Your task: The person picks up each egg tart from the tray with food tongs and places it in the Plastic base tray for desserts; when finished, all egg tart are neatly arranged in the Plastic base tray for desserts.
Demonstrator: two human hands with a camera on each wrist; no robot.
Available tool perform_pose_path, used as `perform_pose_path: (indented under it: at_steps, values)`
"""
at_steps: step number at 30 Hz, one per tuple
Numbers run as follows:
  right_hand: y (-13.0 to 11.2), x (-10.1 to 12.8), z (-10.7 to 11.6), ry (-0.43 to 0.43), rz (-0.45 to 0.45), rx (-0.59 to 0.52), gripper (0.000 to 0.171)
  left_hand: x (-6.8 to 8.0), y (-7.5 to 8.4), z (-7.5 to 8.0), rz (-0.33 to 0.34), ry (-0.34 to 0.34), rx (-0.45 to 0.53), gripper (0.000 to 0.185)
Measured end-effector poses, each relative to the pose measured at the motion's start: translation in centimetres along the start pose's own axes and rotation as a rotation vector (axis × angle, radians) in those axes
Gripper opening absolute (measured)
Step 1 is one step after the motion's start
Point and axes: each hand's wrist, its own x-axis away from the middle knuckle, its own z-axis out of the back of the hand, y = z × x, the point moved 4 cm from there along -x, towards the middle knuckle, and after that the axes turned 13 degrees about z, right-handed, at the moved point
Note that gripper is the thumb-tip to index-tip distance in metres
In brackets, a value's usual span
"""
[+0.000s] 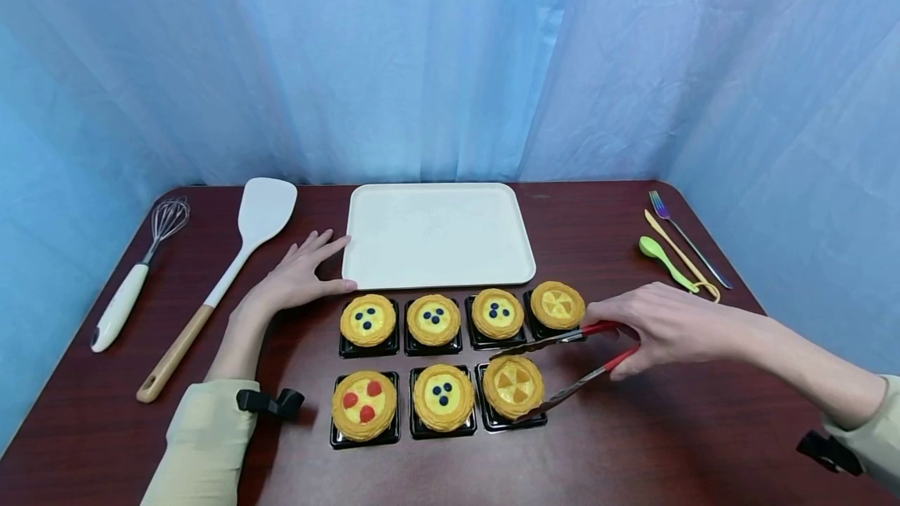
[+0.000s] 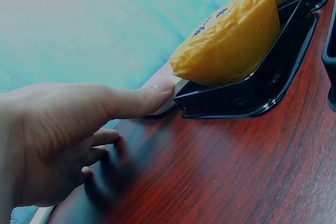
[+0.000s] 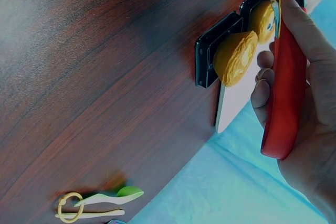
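A pair of red-handled tongs (image 1: pixel 622 358) is gripped in my right hand (image 1: pixel 664 322). Its spread arms reach either side of the front-row tart with yellow fruit wedges (image 1: pixel 513 387), which sits in a black square holder. Whether the tips touch that tart is hard to tell. The right wrist view shows fingers and thumb around the red handle (image 3: pixel 286 93). With fingers spread, my left hand (image 1: pixel 298 276) touches the left edge of a white tray (image 1: pixel 439 236); its thumb (image 2: pixel 157 90) is at the near corner, beside a blueberry tart (image 2: pixel 236 40).
Several other tarts in black holders stand in two rows, including a strawberry tart (image 1: pixel 363 406) and another fruit-wedge tart (image 1: pixel 558 304). Leftward lie a whisk (image 1: pixel 130 295) and a white spatula (image 1: pixel 267 209). A fork (image 1: pixel 692 244), a yellow knife (image 1: pixel 671 236) and a green spoon (image 1: pixel 664 260) lie right.
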Motion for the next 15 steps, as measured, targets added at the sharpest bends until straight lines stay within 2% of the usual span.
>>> perform_pose_path:
  at_steps: [11,15]
  values:
    - [0.1,0.1,0.7,-0.008,-0.047,0.006,0.053,0.1,0.0,0.1,-0.011,0.002,0.006,0.091]
    - [0.8,0.0,1.8,0.034,-0.107,-0.014,0.055,0.1,0.0,0.1,-0.007,0.003,0.008,0.092]
